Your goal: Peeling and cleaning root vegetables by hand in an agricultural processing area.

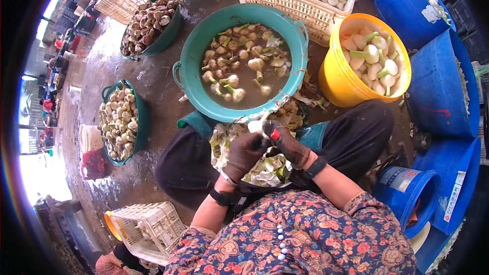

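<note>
My gloved left hand (244, 154) grips a white garlic bulb (255, 126) from below, its stem pointing up and away. Close on its right, my gloved right hand (288, 146) is closed on a small tool with a red part (275, 134); its blade cannot be made out. Pale peelings (267, 172) fill a container between my legs. Just beyond the hands, a green plastic tub (244, 115) holds murky water with unpeeled garlic bulbs (236, 94). To its right, a yellow bucket (336, 72) holds white, peeled bulbs (371, 54) with short green stems.
Green baskets of unpeeled garlic (119, 116) stand at the left and back left. Behind the yellow bucket lies a white plastic crate (290, 2) with peeled bulbs. Blue barrels (443, 80) line the right side. At lower left, another person's arm (114, 261) shows beside a tilted crate (168, 217).
</note>
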The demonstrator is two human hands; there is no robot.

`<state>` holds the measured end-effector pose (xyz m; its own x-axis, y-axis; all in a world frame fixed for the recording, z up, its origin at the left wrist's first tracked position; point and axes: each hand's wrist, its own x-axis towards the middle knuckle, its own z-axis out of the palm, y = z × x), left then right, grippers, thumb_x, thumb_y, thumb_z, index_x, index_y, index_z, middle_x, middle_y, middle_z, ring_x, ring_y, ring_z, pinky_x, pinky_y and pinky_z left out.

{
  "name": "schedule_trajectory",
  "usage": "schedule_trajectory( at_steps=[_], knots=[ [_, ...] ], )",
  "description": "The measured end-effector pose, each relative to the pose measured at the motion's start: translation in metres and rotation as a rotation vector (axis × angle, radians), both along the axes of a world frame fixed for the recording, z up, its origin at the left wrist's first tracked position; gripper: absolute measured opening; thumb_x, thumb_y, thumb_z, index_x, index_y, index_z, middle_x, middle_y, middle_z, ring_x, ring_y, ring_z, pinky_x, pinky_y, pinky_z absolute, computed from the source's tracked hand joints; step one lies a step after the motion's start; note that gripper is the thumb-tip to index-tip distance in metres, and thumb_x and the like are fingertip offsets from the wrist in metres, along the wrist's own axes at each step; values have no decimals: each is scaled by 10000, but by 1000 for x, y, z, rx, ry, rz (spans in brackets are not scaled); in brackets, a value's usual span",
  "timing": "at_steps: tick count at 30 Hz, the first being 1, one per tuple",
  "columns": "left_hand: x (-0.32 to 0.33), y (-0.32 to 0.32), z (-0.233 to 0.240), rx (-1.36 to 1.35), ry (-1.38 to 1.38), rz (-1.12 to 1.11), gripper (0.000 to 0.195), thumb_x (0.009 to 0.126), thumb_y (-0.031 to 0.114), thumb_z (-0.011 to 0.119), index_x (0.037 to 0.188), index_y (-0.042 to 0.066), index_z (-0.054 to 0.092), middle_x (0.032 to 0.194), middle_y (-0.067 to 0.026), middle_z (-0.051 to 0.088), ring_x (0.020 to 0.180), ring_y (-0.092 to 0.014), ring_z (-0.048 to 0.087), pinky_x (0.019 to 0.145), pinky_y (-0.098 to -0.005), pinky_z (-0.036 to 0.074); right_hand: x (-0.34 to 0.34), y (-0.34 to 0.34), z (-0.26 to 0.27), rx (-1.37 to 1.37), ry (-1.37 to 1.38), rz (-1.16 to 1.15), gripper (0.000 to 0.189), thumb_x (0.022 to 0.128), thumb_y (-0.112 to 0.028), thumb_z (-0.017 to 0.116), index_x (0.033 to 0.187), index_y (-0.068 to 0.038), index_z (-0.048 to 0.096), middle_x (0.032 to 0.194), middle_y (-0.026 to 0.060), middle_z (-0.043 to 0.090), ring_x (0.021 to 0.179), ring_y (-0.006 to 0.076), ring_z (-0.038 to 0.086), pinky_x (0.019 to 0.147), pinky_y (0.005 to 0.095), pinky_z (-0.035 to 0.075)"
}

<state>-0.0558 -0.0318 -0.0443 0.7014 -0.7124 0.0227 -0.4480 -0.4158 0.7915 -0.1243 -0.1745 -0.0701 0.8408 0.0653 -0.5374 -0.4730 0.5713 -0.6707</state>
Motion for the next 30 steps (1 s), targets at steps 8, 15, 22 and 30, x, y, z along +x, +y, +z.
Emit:
schedule_trajectory(
  at_steps=[8, 15, 22, 30],
  knots=[
    [3, 19, 10, -158, 669, 152, 107, 775, 106, 616, 813, 8, 595, 696, 0, 573, 601, -87, 556, 506, -229, 447, 3, 5, -16, 232, -149, -225, 360, 912, -368, 459, 976, -34, 575, 781, 52, 607, 646, 164, 583, 537, 266, 470],
    [38, 64, 17, 388, 643, -8, 217, 758, 225, 635, 744, 8, 643, 616, -24, 594, 516, -86, 537, 487, -225, 431, -8, -19, -12, 764, -22, -245, 478, 893, -452, 344, 1030, -35, 534, 657, 77, 521, 442, 142, 377, 366, 237, 279],
    [22, -6, 8, -168, 311, 88, 185, 774, 156, 686, 859, 5, 624, 720, -50, 642, 686, -118, 587, 629, -263, 464, -4, -11, -20, 865, -1, -46, 579, 882, -566, 296, 1059, -71, 539, 639, 51, 523, 455, 123, 452, 374, 225, 329],
    [44, -23, -12, 50, 445, -212, 312, 838, 300, 615, 910, -3, 612, 720, -58, 598, 617, -137, 527, 597, -278, 438, 17, -40, -53, 317, -7, -473, 318, 881, -348, 461, 998, -70, 562, 838, 35, 601, 726, 159, 581, 652, 298, 491]
  ],
)
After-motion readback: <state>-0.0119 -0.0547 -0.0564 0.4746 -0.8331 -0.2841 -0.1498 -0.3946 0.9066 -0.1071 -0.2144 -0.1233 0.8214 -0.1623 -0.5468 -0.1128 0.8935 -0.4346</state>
